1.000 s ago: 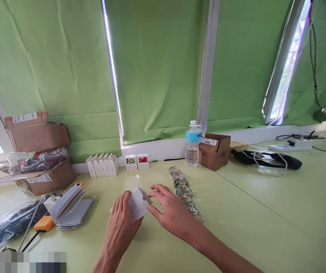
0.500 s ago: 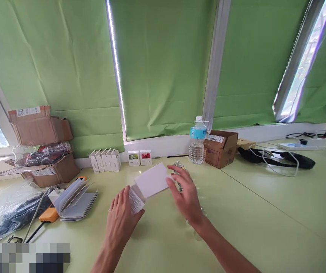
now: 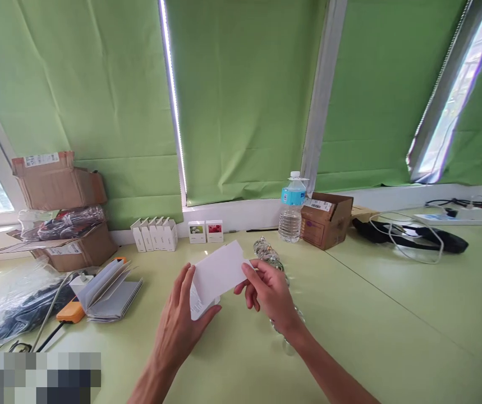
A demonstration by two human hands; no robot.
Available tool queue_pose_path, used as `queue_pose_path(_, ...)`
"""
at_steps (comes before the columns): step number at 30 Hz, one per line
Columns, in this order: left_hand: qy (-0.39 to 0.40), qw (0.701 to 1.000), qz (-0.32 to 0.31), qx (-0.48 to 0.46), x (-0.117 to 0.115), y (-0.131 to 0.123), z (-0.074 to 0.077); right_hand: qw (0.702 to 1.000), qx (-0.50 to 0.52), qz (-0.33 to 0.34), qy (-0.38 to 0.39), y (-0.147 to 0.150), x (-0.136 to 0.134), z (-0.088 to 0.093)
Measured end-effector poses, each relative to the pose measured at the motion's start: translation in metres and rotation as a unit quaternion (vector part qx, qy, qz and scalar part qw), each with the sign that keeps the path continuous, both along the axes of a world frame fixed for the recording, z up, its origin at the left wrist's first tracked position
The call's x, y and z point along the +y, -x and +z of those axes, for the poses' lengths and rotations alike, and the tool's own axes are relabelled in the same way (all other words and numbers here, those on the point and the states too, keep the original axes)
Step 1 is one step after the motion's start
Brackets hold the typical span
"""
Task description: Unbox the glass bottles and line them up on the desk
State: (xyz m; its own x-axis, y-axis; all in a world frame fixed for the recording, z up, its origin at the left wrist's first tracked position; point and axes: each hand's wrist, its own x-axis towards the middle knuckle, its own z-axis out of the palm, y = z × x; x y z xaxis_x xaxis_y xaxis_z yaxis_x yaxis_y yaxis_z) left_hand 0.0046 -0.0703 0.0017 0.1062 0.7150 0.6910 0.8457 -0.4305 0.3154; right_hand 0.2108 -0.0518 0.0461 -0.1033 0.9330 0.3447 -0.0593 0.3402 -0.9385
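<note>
Green roller blinds are hanging across the windows, with daylight showing down their edges, and a pale green table is stretching out below them. A white leaflet is being held up above the table between both hands, tilted, with a strip of small print showing at its lower end. The left hand is gripping the leaflet's lower left side, its fingers closed against the paper and slightly spread. The right hand is pinching the leaflet's right corner, with its fingertips curled onto the edge. Just behind the right hand, a row of clear glass pieces is lying on the table, partly hidden by the wrist. Beyond it, a water bottle is standing beside a small cardboard box. Five white cartons and two picture boxes are lined up along the wall. Left of the hands, an open booklet is lying near an orange tool and a plastic bag. Stacked cardboard boxes are sitting in the corner, while a black strap and a power strip are lying far right.
</note>
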Motion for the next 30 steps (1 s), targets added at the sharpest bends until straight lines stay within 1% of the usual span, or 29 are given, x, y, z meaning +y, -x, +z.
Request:
queue_pose_path(4,-0.023,1.000,0.005,0.008,-0.002,0.003,0.004,0.999,0.018,0.015,0.042,-0.002,0.003,0.001)
queue_pose_path(7,-0.020,1.000,-0.007,-0.003,-0.006,0.002,0.009,0.999,0.025,0.009,0.039,-0.003,0.005,0.001)
queue_pose_path(9,-0.015,0.999,-0.018,-0.031,-0.008,0.001,0.012,0.999,0.029,0.004,0.039,-0.003,0.006,0.000)
queue_pose_path(13,0.004,0.995,-0.041,-0.089,-0.009,0.000,0.016,0.997,0.026,0.017,0.072,-0.002,0.005,0.000)
queue_pose_path(16,0.007,0.988,-0.059,-0.146,-0.007,0.000,0.016,0.998,0.022,0.030,0.060,0.001,0.003,0.001)
queue_pose_path(18,0.008,0.983,-0.052,-0.177,-0.006,0.000,0.016,0.998,0.003,0.043,0.051,0.004,0.002,0.001)
queue_pose_path(19,0.010,0.981,-0.038,-0.189,-0.005,0.001,0.016,0.998,-0.016,0.047,0.044,0.005,0.002,0.000)
queue_pose_path(21,0.018,0.976,-0.002,-0.216,-0.004,0.004,0.017,0.997,-0.069,0.028,0.013,0.008,0.002,-0.004)
queue_pose_path(23,0.024,0.964,0.023,-0.264,-0.003,0.008,0.019,0.990,-0.135,-0.025,-0.033,0.011,0.003,-0.011)
queue_pose_path(25,0.023,0.941,0.017,-0.338,-0.003,0.010,0.021,0.979,-0.186,-0.068,-0.057,0.013,0.004,-0.017)
queue_pose_path(26,0.017,0.926,0.009,-0.378,-0.003,0.011,0.022,0.976,-0.199,-0.071,-0.049,0.014,0.004,-0.020)
queue_pose_path(27,0.005,0.910,0.005,-0.415,-0.002,0.013,0.022,0.977,-0.204,-0.055,-0.024,0.014,0.004,-0.022)
queue_pose_path(28,-0.009,0.895,0.006,-0.445,-0.002,0.014,0.022,0.980,-0.199,-0.022,0.016,0.015,0.003,-0.024)
queue_pose_path(29,-0.022,0.886,0.012,-0.463,-0.001,0.015,0.021,0.980,-0.185,0.027,0.063,0.015,0.003,-0.025)
queue_pose_path(30,-0.029,0.885,0.020,-0.465,0.000,0.017,0.021,0.977,-0.163,0.079,0.109,0.015,0.002,-0.025)
